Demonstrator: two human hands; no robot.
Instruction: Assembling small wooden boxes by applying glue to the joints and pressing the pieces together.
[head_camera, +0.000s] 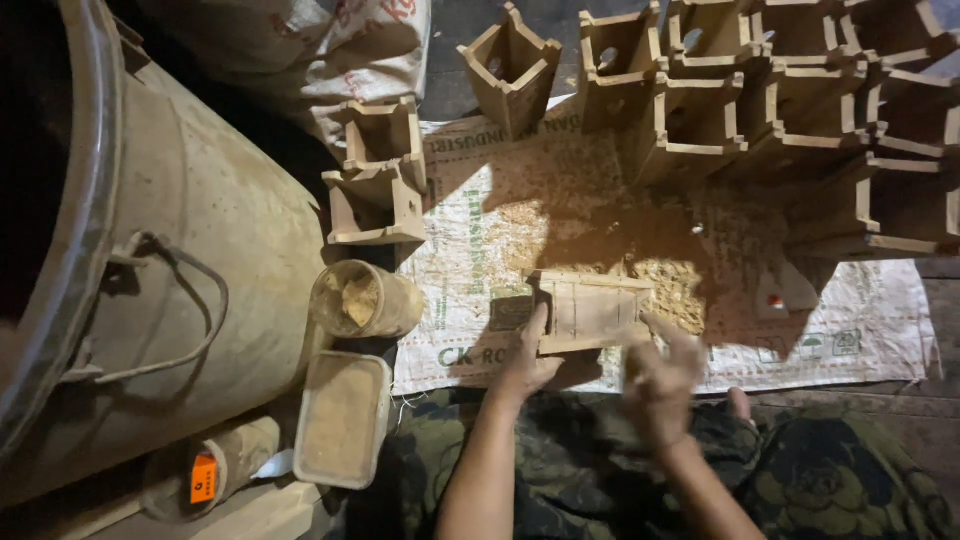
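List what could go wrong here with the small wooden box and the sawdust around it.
1. The left hand steadies the wooden box only at its near-left corner; the blurred right hand might knock it askew.
2. Loose sawdust beside the box could spread over the woven sack.
3. The open round tub and rectangular tub sit near the left elbow and may tip.

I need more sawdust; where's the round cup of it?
In the head view, the cup lies left of the left hand, between the big drum and the sack, above the rectangular tub.
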